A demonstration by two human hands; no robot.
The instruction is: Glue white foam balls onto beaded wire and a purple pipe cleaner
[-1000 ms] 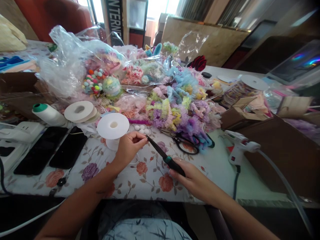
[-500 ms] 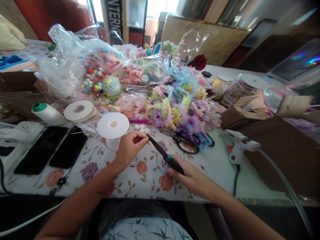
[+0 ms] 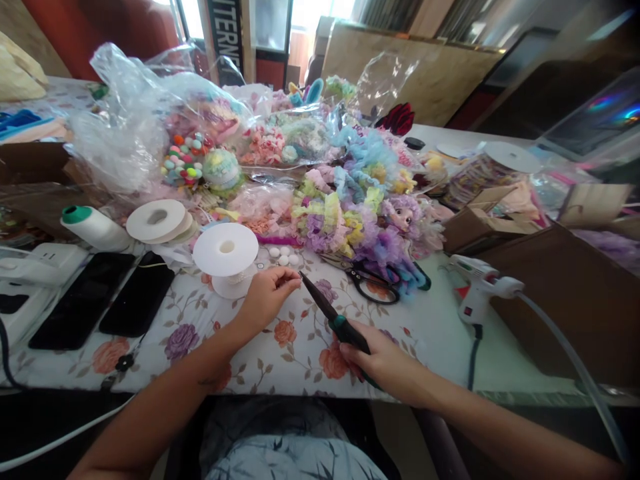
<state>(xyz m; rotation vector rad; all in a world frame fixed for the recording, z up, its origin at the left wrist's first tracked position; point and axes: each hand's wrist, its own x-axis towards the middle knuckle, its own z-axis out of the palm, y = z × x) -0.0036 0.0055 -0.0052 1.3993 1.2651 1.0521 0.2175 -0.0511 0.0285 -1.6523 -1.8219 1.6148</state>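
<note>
Gripped in the right hand point(image 3: 387, 363), the black pliers point(image 3: 330, 313) have drawn slightly back from the left hand point(image 3: 265, 297), whose fingertips pinch something tiny mid-frame over the counter point(image 3: 440, 333).

Table point(image 3: 440, 333) covered with a floral cloth point(image 3: 280, 360) on the left part, plain pale surface to the right. Behind it, bright daylight through windows point(image 3: 305, 13) at the top centre, glare washing them out. Dark vertical sign point(image 3: 227, 40) with white letters stands by the window frame. Red-orange upholstered seat point(image 3: 100, 27) at upper left. Large plywood board point(image 3: 415, 80) leans at the back, right of centre. Dark furniture point(image 3: 545, 87) far right, blurred.
</note>
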